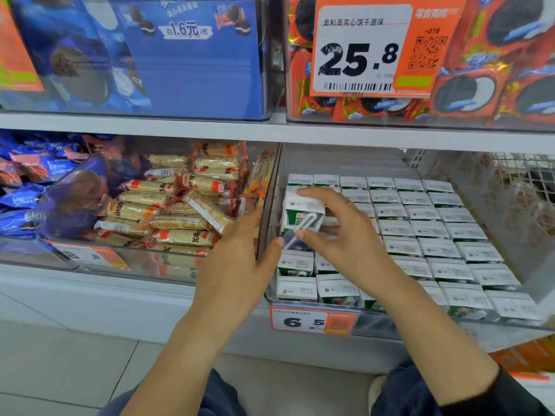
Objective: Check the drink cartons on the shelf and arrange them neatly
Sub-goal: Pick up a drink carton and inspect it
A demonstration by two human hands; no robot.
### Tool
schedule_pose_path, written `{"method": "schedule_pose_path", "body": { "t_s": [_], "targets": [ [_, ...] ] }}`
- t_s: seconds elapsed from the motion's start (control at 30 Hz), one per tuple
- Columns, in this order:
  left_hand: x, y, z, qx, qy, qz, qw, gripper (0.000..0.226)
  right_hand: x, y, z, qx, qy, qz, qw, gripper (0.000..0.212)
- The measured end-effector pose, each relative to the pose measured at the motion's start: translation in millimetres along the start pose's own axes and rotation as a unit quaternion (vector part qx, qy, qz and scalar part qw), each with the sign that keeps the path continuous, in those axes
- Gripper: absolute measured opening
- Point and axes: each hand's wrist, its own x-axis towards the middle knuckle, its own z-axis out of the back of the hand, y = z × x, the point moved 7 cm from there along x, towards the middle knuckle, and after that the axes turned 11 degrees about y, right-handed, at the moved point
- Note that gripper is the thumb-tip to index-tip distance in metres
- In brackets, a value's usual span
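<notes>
right hand (339, 232) holds carton (301, 216); left hand (240, 256) just beside.

The large orange price tag (365, 51) at one o'clock reads "奥利奥夹心饼干原味", "25.8", "元/500g" and "+270", beside a QR code. The blue biscuit box (192, 55) at eleven o'clock shows "1.6元/枚". The small price tag (312, 322) on the drink-carton bin's front reads "6.5". Print on the cartons is too small to read.
</notes>
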Motion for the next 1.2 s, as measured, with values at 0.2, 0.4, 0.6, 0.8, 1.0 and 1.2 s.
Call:
{"method": "schedule_pose_path", "body": {
  "t_s": [0.2, 0.4, 0.6, 0.8, 1.0, 1.2],
  "targets": [
    [-2, 0, -1, 0.012, -0.022, -0.006, 1.0, 0.059, 1, -11, 6, -0.019, -0.018, -0.034, 0.999, 0.052],
    [-2, 0, -1, 0.025, -0.03, -0.007, 0.999, 0.058, -2, -8, -9, -0.12, 0.014, -0.023, 0.992, 0.051],
    [-1, 0, -1, 0.028, -0.031, -0.008, 0.999, 0.058, -2, -11, -16, -0.225, 0.064, -0.024, 0.972, 0.017],
    [-1, -1, 1, 0.024, -0.027, -0.009, 0.999, 0.057, 16, -16, -2, -0.259, 0.065, -0.065, 0.962, 0.019],
    [-1, -1, 1, 0.036, -0.02, -0.005, 0.999, 0.057, 58, -19, -8, -0.377, 0.192, -0.125, 0.897, 0.03],
    [1, 2, 0, 0.03, -0.009, 0.001, 0.999, 0.057, 79, -18, -19, -0.495, 0.244, -0.12, 0.825, 0.042]
  ]
}}
